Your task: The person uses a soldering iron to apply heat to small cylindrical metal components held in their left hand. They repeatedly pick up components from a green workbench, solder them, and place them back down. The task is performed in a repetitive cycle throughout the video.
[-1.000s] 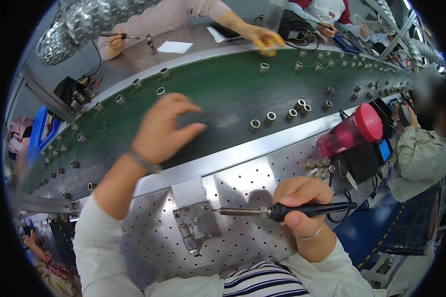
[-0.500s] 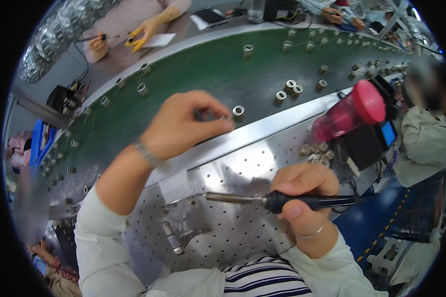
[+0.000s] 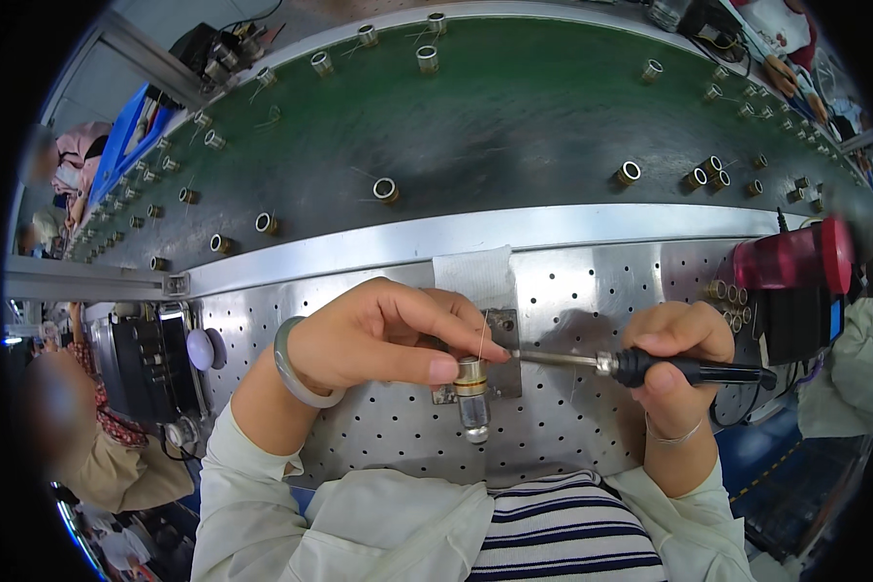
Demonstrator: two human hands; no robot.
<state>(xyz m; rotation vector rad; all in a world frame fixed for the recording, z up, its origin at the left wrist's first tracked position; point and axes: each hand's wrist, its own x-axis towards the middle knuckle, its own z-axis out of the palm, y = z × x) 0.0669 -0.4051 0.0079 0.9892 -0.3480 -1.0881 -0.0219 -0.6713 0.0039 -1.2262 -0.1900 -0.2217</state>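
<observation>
My right hand (image 3: pixel 677 351) is wrapped round the dark handle of a soldering iron (image 3: pixel 684 371). The iron's metal shaft points left, its tip close to my left forefinger. My left hand (image 3: pixel 388 339) is closed, with thumb and forefinger at the upper end of a small metal cylinder (image 3: pixel 472 400). This cylinder has a yellowish band near the top and a rounded silver lower end. A thin wire rises beside the forefinger. Behind the cylinder a dark square plate (image 3: pixel 502 380) lies on the perforated metal bench (image 3: pixel 572 451); the fingers hide part of it.
A white cloth (image 3: pixel 473 274) lies beyond my left hand. Past the metal rail (image 3: pixel 553 228), a green belt (image 3: pixel 514 116) carries several small metal cylinders. A pink cup (image 3: pixel 795 257) and a dark device stand at the right, beside several small cylinders (image 3: pixel 727 293). Another person (image 3: pixel 136 446) is at the left.
My left hand has come back from the belt's edge to the cylinder over the bench. The soldering iron has moved closer to the left fingers. The view has shifted.
</observation>
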